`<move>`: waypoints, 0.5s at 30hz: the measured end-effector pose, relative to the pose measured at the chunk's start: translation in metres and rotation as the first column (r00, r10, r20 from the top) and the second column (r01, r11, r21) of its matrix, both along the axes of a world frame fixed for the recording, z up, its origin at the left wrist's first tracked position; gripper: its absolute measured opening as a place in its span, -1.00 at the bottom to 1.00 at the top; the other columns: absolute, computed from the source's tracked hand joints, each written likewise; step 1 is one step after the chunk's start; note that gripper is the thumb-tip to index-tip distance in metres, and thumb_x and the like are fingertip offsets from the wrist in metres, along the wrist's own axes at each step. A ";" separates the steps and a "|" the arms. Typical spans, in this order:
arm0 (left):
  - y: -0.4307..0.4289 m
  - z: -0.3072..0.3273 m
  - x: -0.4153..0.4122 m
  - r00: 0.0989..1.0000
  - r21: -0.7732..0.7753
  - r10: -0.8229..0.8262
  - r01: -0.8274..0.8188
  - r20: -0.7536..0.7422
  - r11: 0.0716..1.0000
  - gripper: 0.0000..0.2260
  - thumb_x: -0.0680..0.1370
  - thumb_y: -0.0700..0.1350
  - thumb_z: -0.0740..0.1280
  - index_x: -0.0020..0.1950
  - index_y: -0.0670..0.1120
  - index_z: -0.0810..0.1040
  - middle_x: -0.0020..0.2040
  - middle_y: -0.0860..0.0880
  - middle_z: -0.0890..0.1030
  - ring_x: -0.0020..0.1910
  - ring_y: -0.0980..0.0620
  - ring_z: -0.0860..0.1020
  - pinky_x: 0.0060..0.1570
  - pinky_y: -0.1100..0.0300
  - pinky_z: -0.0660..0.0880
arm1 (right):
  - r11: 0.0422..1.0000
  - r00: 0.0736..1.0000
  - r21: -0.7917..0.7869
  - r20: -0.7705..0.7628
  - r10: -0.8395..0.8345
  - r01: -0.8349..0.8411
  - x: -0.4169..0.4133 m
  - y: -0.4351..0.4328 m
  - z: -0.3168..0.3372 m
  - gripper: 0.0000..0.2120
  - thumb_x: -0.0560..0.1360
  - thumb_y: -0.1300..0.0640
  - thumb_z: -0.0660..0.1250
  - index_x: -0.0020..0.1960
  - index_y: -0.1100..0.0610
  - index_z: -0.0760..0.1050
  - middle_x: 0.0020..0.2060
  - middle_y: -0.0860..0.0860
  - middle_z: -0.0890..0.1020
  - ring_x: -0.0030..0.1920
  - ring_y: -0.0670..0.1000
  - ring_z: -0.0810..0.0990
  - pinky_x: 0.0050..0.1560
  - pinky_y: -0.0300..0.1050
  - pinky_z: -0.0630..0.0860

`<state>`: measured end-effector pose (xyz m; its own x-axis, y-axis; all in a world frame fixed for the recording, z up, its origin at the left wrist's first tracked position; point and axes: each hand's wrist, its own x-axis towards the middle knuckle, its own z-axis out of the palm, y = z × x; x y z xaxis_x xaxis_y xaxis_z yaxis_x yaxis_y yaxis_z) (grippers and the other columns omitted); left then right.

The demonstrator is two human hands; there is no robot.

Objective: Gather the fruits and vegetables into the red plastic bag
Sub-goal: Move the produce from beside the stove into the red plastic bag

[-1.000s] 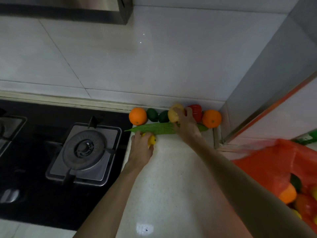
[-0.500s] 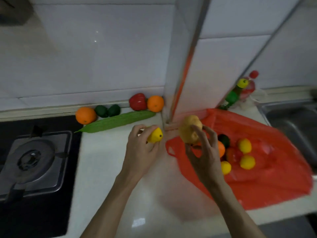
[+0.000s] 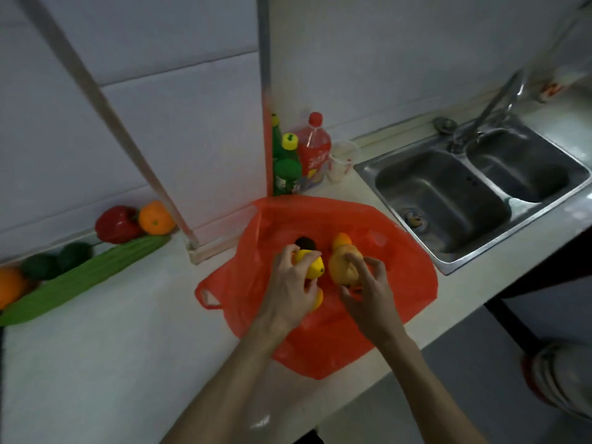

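The red plastic bag lies open on the counter in the middle. Over it, my left hand grips a yellow lemon, and my right hand holds a pale yellow potato. Inside the bag I see an orange fruit and a dark fruit; my hands hide other contents. Along the wall at left lie a red pepper, an orange, a long green gourd, two dark green fruits and another orange.
A white pillar corner juts out behind the bag. Bottles and a clear cup stand beside it. A steel double sink with a tap fills the right. The counter's front edge runs diagonally at lower right.
Both hands moved right from the row at the wall, carrying the lemon and the potato, and now hover over the bag's opening. The view swung right toward the sink.
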<state>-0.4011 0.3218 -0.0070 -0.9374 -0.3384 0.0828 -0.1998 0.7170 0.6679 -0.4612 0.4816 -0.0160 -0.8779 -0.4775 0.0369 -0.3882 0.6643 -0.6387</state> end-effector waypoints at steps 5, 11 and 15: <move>-0.027 -0.021 -0.034 0.995 -0.136 0.059 -0.048 0.080 0.990 -0.56 0.44 -0.23 0.36 0.31 -0.01 0.48 0.23 -0.14 0.38 0.18 -0.15 0.41 0.26 0.06 0.38 | 0.990 0.995 0.096 0.014 0.098 -0.099 -0.029 -0.014 -0.013 -0.45 0.48 0.14 0.35 0.41 -0.06 0.23 0.39 0.12 0.23 0.03 0.14 0.55 -0.14 -0.13 0.55; -0.044 -0.035 -0.057 0.982 -0.169 0.082 -0.052 0.172 0.984 -0.53 0.44 -0.30 0.31 0.33 -0.03 0.46 0.30 -0.19 0.37 0.24 -0.20 0.36 0.30 0.00 0.32 | 0.979 0.987 0.134 -0.012 0.160 -0.157 -0.052 -0.027 -0.019 -0.46 0.48 0.10 0.32 0.39 -0.06 0.20 0.36 0.12 0.25 -0.07 0.15 0.54 -0.31 -0.08 0.49; -0.051 -0.039 -0.062 0.974 -0.149 0.093 -0.063 0.204 0.987 -0.50 0.43 -0.32 0.29 0.36 -0.07 0.43 0.31 -0.20 0.38 0.32 -0.22 0.33 0.34 0.02 0.25 | 0.987 0.993 0.115 0.012 0.115 -0.116 -0.065 -0.028 -0.021 -0.45 0.48 0.04 0.34 0.39 -0.09 0.20 0.30 0.12 0.32 0.02 0.19 0.53 -0.25 -0.01 0.50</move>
